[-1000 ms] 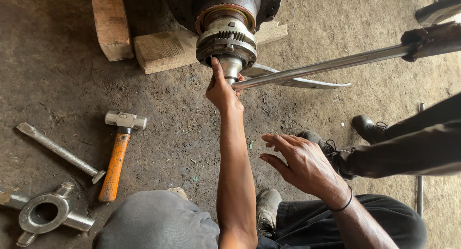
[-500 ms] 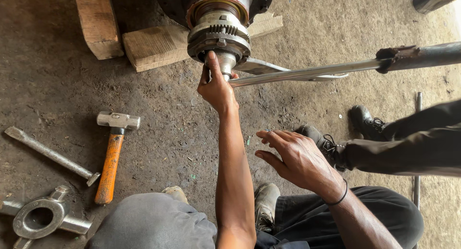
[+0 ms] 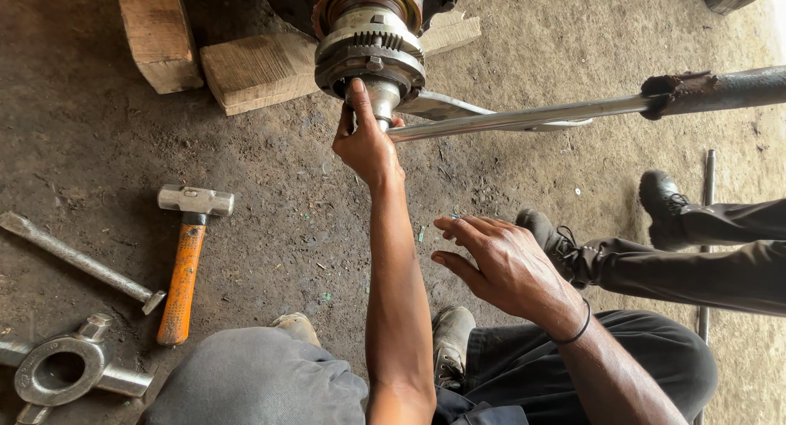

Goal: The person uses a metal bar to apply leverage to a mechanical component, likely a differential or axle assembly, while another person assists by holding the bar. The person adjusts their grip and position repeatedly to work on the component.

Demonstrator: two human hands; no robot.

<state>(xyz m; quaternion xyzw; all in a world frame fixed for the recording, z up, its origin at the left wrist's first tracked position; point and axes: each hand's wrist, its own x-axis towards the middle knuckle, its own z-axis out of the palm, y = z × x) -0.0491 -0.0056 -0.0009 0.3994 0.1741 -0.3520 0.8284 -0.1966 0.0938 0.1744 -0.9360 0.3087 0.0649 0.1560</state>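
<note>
The ground is dark, oily packed earth, littered with small chips and grit, seen from the head camera looking straight down. At 12 o'clock a heavy round metal hub (image 3: 370, 40) with a toothed ring and a short stub shaft sits on 2 rough wooden blocks (image 3: 254, 69), 1 at 11 o'clock and 1 just under the hub; no package, label or sign shows anywhere. The left hand (image 3: 367, 142) reaches up along an outstretched arm and is wrapped around the stub shaft at the hub's lower end, fingers curled against it. A long steel bar (image 3: 524, 115) runs from that same spot out toward 3 o'clock, where it slides into a rusty dark pipe (image 3: 720, 88); the bar touches the hub beside the left hand. The right hand (image 3: 499, 265) hovers lower at 4 o'clock, fingers spread and loose, holding nothing. Toward 9 o'clock lies a hammer (image 3: 187, 253) with an orange handle, and near it a grey steel rod (image 3: 78, 261) and, at 8 o'clock, a cross-shaped metal spider (image 3: 61, 376). Another person's legs and black boots (image 3: 667, 200) fill the 3 to 4 o'clock side, crowding the room under the bar; the open patch of ground lies between the hammer and the left arm.
</note>
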